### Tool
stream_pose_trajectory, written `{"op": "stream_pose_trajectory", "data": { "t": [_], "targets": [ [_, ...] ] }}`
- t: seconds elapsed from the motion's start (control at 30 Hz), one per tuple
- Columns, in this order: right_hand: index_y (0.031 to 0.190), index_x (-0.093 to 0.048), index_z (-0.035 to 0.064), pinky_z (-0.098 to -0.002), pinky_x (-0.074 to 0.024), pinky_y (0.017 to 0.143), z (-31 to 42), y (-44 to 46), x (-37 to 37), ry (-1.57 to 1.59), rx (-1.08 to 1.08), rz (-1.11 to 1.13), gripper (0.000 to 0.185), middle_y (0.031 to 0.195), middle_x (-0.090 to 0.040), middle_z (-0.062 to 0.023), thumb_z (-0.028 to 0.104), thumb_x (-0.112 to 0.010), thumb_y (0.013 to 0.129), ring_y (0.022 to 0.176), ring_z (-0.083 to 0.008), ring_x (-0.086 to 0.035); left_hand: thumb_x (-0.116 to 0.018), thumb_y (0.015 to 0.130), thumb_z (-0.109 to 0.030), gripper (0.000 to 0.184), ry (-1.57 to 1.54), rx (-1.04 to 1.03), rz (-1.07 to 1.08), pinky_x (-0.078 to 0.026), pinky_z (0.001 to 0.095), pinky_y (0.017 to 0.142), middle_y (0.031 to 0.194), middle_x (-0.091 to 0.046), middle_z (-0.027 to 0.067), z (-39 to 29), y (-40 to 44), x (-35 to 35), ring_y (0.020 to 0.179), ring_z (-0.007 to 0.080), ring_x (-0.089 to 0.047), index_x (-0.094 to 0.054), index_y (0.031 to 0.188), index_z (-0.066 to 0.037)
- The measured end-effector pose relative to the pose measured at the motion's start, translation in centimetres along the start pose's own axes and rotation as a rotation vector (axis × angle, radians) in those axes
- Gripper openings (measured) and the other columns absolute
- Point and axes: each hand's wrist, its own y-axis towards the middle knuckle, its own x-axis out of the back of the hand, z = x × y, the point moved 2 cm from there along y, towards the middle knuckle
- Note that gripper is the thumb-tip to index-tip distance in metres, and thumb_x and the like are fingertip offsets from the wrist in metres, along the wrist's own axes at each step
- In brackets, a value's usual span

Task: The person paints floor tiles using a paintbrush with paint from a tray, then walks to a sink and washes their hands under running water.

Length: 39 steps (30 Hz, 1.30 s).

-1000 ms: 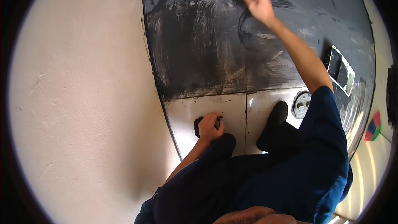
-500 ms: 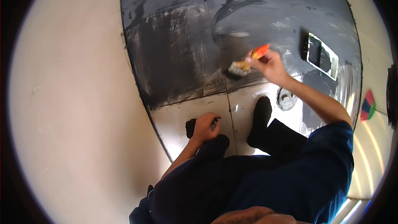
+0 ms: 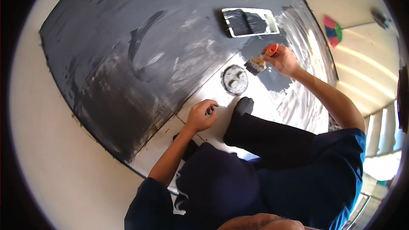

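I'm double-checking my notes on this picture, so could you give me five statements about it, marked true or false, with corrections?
1. The right hand holds a flat paintbrush with an orange-ended handle. True.

2. The white-rimmed rectangular tray sits on bare white tile. False: it sits on the dark-grey-coated floor.

3. The round, grey-smeared disc has two raised knobs on it. True.

4. The paintbrush's bristles are dipped in the tray. False: they are outside it, nearer the disc in this view.

5. The person's foot beside the disc is bare. False: that foot has a black covering, sock or shoe.
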Motion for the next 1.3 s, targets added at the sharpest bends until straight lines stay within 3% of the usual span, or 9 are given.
{"op": "stream_pose_trajectory", "data": {
  "t": [0.27,0.47,0.57,0.77,0.93,1.0,1.07,1.17,1.3],
  "targets": [
    [0.093,-0.073,0.0034,-0.0348,-0.0515,0.072,-6.9,7.8,6.2,-0.006,0.054,-0.371,0.034,0.076,-0.070,-0.0096,0.036,-0.077,0.086,0.071,-0.0160,-0.064,-0.067,0.082,-0.010,0.029,0.149,0.256,0.068,-0.052,0.0321,0.065,0.086,-0.068,0.0073,1.5,-0.6,3.4,0.069,0.0190,-0.062,-0.065,0.111,-0.005],
    [0.103,-0.070,0.0054,-0.0399,-0.0532,0.074,-8.7,19.6,1.3,0.015,0.343,-0.433,0.020,0.088,-0.072,-0.0174,0.019,-0.074,0.089,0.077,-0.0368,-0.068,-0.070,0.088,-0.020,0.050,0.309,0.633,0.220,-0.052,0.0326,0.076,0.115,-0.065,0.0110,0.2,-1.5,4.6,0.093,0.0187,-0.064,-0.052,0.133,-0.007],
    [0.108,-0.069,0.0069,-0.0422,-0.0551,0.081,-10.4,20.6,-1.0,-0.083,0.718,-0.275,0.021,0.097,-0.070,-0.0159,0.007,-0.070,0.087,0.091,-0.0353,-0.067,-0.070,0.089,-0.025,0.057,0.378,0.732,0.418,-0.052,0.0355,0.085,0.125,-0.059,0.0136,-4.4,1.6,4.8,0.105,0.0218,-0.061,-0.047,0.138,-0.007],
    [0.099,-0.064,0.0034,-0.0418,-0.0543,0.074,-13.0,17.0,-1.7,-0.024,0.596,-0.334,0.012,0.092,-0.070,-0.0156,0.010,-0.069,0.090,0.086,-0.0327,-0.068,-0.065,0.091,-0.031,0.062,0.855,0.530,0.764,-0.047,0.0445,0.100,0.130,-0.053,0.0219,-8.7,13.0,3.2,0.119,0.0381,-0.056,-0.042,0.142,-0.005],
    [0.097,-0.064,0.0002,-0.0357,-0.0529,0.063,-15.1,18.1,-0.8,0.247,0.280,-0.353,0.024,0.080,-0.069,-0.0173,0.022,-0.073,0.092,0.060,-0.0234,-0.066,-0.070,0.088,-0.037,0.086,0.695,0.576,0.464,-0.035,0.0448,0.115,0.149,-0.039,0.0321,-1.0,22.2,-5.6,0.139,0.0432,-0.042,-0.030,0.147,0.011],
    [0.098,-0.065,-0.0006,-0.0346,-0.0529,0.063,-15.6,19.5,-0.1,0.273,0.136,-0.329,0.027,0.082,-0.071,-0.0171,0.023,-0.075,0.091,0.060,-0.0207,-0.066,-0.072,0.085,-0.034,0.080,0.520,0.705,0.199,-0.043,0.0435,0.108,0.141,-0.050,0.0261,1.5,26.0,-9.3,0.131,0.0355,-0.051,-0.037,0.142,0.008],
    [0.099,-0.066,-0.0026,-0.0324,-0.0541,0.066,-16.2,20.8,0.3,0.409,0.125,-0.251,0.033,0.086,-0.074,-0.0147,0.028,-0.075,0.091,0.067,-0.0180,-0.070,-0.072,0.081,-0.029,0.070,0.015,0.831,0.236,-0.053,0.0405,0.095,0.128,-0.057,0.0192,3.4,29.4,-11.4,0.119,0.0261,-0.057,-0.044,0.134,0.006],
    [0.099,-0.066,-0.0026,-0.0305,-0.0553,0.073,-17.1,22.3,-1.1,0.558,0.124,-0.132,0.035,0.089,-0.074,-0.0126,0.030,-0.076,0.091,0.076,-0.0183,-0.073,-0.070,0.080,-0.025,0.058,-0.132,0.780,0.058,-0.057,0.0354,0.080,0.113,-0.062,0.0131,3.9,29.8,-14.4,0.102,0.0190,-0.062,-0.049,0.126,0.003],
    [0.102,-0.065,-0.0035,-0.0296,-0.0554,0.074,-15.2,23.0,-2.1,0.592,0.152,-0.072,0.035,0.091,-0.074,-0.0128,0.028,-0.076,0.091,0.077,-0.0181,-0.073,-0.069,0.081,-0.022,0.076,0.106,0.624,-0.130,-0.057,0.0333,0.076,0.102,-0.066,0.0138,7.4,28.9,-16.1,0.091,0.0182,-0.065,-0.038,0.142,0.011]
  ]
}}
